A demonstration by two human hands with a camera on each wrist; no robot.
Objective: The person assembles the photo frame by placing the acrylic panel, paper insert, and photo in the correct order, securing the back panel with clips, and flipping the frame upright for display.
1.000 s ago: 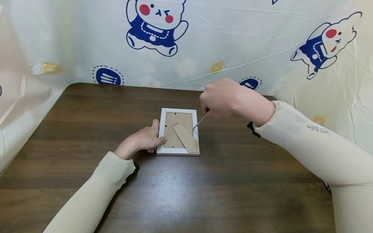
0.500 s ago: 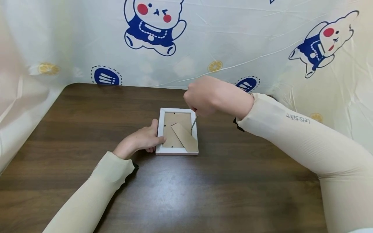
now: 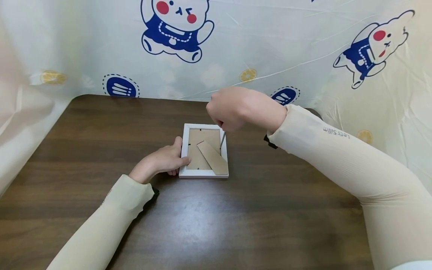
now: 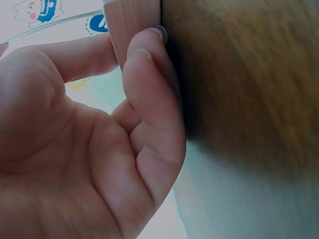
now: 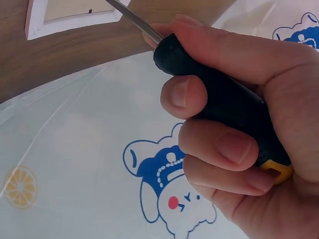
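Note:
A white picture frame (image 3: 199, 174) lies face down on the table, showing its brown backing board (image 3: 194, 152) and slanted stand leg (image 3: 212, 159). Small dark tabs dot the backing's edges. My left hand (image 3: 163, 158) holds the frame's left side, thumb over the rim and fingers along the outer edge. In my right hand (image 3: 234, 108) is a screwdriver (image 5: 224, 92) with a dark handle and yellow end, fingers wrapped around the handle. Its metal shaft (image 3: 223, 140) slants down to the inner right edge of the frame, by the stand leg.
The dark wooden table (image 3: 263, 221) spreads around the frame. Behind it hangs a pale curtain (image 3: 270, 33) printed with cartoon bears and orange slices, also folding along the left and right sides.
My right hand has moved left with the screwdriver, whose shaft now stands steeper at the frame's right inner edge. The left hand keeps its hold on the frame.

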